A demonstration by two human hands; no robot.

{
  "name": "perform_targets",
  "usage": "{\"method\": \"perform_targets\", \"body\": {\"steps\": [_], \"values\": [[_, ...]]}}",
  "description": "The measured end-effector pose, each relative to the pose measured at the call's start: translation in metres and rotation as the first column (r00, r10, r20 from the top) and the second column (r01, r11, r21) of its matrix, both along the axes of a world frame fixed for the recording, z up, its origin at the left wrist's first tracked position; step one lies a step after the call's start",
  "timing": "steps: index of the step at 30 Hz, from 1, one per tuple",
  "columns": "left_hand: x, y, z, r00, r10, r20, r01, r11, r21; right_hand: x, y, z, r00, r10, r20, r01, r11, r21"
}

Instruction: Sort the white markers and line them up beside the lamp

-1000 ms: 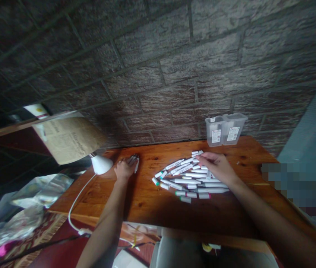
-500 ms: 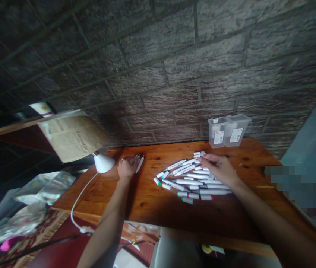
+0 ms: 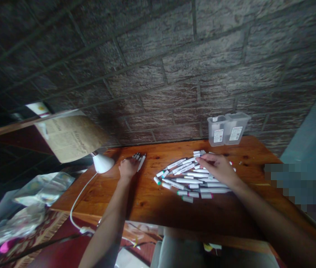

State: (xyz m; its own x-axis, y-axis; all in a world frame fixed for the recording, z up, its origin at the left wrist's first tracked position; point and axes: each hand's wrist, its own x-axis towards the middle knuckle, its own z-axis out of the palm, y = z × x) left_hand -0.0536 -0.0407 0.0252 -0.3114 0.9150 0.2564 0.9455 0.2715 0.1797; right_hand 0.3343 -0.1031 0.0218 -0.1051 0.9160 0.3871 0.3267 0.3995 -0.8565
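Left hand (image 3: 128,169) edging away from desk lamp (image 3: 103,164), covering markers (image 3: 141,163), right hand (image 3: 220,166) reaching over marker pile (image 3: 188,181) farther right, both grips being unclear.

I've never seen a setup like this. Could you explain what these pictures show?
No machine here: a person works bare-handed, filmed by one head-worn camera looking forward and down. On the wooden desk lie many white markers and apparent loose caps. The right hand has its fingertips at a marker in the pile; whether it is held is unclear. The left hand lies over a smaller group of markers near the desk lamp. Two translucent plastic containers stand at the back, near the wall.
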Motion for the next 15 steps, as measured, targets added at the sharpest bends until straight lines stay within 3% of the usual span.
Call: {"method": "perform_targets", "body": {"steps": [7, 15], "values": [[0.005, 0.01, 0.001, 1.0, 0.021, 0.001, -0.021, 0.996, 0.086, -0.002, -0.003, 0.002, 0.999, 0.014, 0.048, -0.015, 1.0, 0.015], [-0.008, 0.003, 0.0, 0.996, 0.027, 0.081, -0.025, 0.999, -0.031, -0.001, -0.004, 0.004, 0.997, 0.009, 0.073, -0.01, 1.0, 0.01]]}}
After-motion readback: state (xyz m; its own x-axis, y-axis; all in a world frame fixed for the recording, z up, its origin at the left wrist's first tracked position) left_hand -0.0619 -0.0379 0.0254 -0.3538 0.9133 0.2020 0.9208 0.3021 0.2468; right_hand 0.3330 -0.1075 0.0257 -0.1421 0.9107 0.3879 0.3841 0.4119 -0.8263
